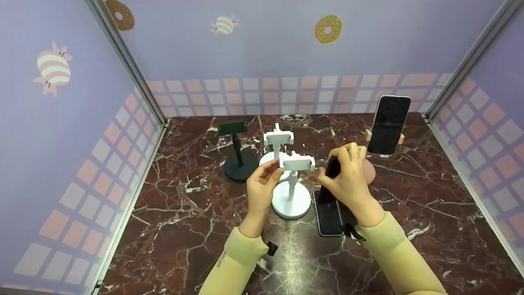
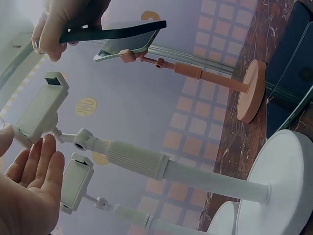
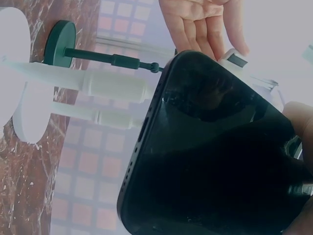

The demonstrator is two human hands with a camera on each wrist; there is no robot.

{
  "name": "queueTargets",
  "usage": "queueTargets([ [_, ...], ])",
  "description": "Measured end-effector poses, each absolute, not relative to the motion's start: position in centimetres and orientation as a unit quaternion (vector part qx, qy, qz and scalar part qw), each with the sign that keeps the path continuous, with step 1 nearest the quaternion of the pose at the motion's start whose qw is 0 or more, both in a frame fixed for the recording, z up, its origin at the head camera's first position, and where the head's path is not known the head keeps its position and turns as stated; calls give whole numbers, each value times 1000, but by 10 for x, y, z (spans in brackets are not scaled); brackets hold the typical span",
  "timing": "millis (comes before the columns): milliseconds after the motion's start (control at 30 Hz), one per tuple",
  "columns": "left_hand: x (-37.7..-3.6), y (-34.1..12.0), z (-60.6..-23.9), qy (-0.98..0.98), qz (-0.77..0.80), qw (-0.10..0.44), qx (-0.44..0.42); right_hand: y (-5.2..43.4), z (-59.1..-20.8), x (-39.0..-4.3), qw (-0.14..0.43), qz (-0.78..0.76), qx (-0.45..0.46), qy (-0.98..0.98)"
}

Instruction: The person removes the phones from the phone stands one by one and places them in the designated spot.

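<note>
Yellow sleeves (image 1: 399, 250) come nearest, reaching over a dark red marbled worktop (image 1: 184, 246). Thumb and fingers narrowed, the left hand (image 1: 262, 188) pinches one end of the clamp (image 1: 297, 164) on the front white phone stand (image 1: 291, 200), a hold that probably keeps its slim, jointed neck from swivelling. From above, the right hand (image 1: 352, 176) grips the upper end of a black smartphone (image 1: 329, 186) by its edges, which likely leaves the lower part free; its port end points down, near the clamp yet apart from it. Below, a light-rimmed smartphone (image 1: 328, 223) lies flat just beside the white base, within easy reach, with what seems another dark phone (image 1: 346, 211) next to it, partly covered by the right arm. Farther back stand the rear white phone stand (image 1: 278, 138) and a dark green phone stand (image 1: 237, 164), both without phones; to the right, a pink phone stand (image 1: 369, 172) carries a silver-edged smartphone (image 1: 389, 123) lengthwise, its broad round base presumably balancing that high load.
</note>
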State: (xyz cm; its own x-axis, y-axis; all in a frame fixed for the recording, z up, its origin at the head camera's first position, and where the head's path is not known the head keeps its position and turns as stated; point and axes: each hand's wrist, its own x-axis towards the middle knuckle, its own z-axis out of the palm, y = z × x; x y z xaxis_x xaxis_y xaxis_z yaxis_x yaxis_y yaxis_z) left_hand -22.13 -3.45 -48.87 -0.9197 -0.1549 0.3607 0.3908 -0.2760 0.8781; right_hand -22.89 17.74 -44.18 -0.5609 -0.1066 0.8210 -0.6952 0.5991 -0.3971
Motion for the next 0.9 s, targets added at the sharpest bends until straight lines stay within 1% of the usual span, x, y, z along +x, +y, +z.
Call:
queueTargets([
  [167, -223, -35, -495, -569, -797, 174, -104, 182, -447, -230, 406, 365, 250, -799],
  [300, -226, -36, -500, -559, -804, 175, -104, 187, -452, -229, 404, 365, 244, -803],
  [533, -234, -35, -512, -577, -794, 173, -85, 198, -460, -226, 392, 339, 204, -830],
  [767, -241, -32, -526, -626, -763, 149, -57, 206, -470, -224, 367, 341, 194, -844],
  [900, -244, -29, -529, -663, -736, 131, -44, 212, -477, -227, 368, 342, 201, -841],
])
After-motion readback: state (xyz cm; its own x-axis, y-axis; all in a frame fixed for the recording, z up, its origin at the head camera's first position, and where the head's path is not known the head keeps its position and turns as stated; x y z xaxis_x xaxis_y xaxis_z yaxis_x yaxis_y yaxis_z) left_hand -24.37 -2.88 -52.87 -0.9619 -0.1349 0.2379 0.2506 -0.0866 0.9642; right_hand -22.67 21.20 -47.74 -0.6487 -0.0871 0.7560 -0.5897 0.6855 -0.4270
